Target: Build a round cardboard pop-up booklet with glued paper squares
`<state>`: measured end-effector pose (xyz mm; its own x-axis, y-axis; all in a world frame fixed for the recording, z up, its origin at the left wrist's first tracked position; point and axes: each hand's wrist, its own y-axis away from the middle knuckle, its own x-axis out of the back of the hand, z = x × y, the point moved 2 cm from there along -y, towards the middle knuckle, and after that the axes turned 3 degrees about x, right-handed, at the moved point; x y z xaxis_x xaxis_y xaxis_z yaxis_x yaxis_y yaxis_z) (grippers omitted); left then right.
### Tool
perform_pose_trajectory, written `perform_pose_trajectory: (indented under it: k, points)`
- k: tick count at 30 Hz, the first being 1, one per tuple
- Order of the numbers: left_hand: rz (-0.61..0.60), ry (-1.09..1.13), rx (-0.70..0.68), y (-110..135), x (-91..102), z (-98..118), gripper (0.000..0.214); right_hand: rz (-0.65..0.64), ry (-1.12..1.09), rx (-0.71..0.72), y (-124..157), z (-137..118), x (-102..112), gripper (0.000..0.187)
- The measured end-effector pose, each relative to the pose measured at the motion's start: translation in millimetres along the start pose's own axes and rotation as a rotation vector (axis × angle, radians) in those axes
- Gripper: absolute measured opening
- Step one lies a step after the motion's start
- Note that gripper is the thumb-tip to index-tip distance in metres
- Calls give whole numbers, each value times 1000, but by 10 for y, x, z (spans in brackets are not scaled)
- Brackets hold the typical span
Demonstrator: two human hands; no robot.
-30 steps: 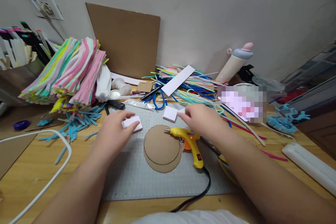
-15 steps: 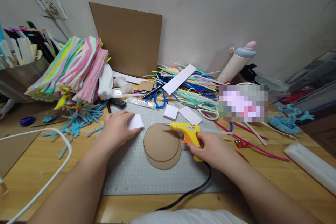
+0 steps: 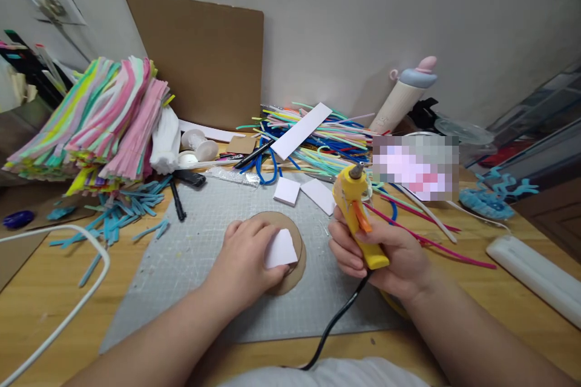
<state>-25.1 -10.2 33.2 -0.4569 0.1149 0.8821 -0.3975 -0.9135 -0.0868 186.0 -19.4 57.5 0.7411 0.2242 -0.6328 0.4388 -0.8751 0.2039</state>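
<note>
Two overlapping cardboard discs (image 3: 297, 281) lie on the grey cutting mat (image 3: 181, 290), which rests on the wooden worktop (image 3: 45, 296); take them as the clock's centre, with the wall at 12. The left hand (image 3: 249, 254) covers their 9 o'clock side and grasps a white piece (image 3: 280, 248) over them between thumb and fingers; whether the piece touches the cardboard I cannot tell. At 2 o'clock, the right hand (image 3: 381, 248) is wrapped around the yellow glue gun (image 3: 354, 193), its nozzle pointing to 12 and its black cord (image 3: 333, 319) trailing toward 7.

A white square (image 3: 287, 191) lies on the mat at 12 o'clock, with a longer white card (image 3: 318, 196) just beside it at 1. A black marker (image 3: 178, 199) sits at 10. Farther out, blue snippets (image 3: 120, 211) scatter between 9 and 10, and a cardboard sheet (image 3: 200, 60) leans against the wall at 11.
</note>
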Motion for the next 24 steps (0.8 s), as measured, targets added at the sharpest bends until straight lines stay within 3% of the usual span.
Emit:
perform_pose_trajectory:
  k: [7,11,14,20,24]
  points:
    - [-18,132,100,-44,106,-125,53,-37,-41,39,31,10,29,30]
    - [111,114,187,-88,248,-273,47,-91,3,143,78,-3,-31,37]
    - [147,48,211,-88,258,-308,47,15,43,203,78,-7,-66,32]
    - [60,-37,50,12,94,-73,48,337,188,288,-2,25,-12,25]
    - [50,-63,24,27,76,-34,42,408,220,324,-31,59,38,23]
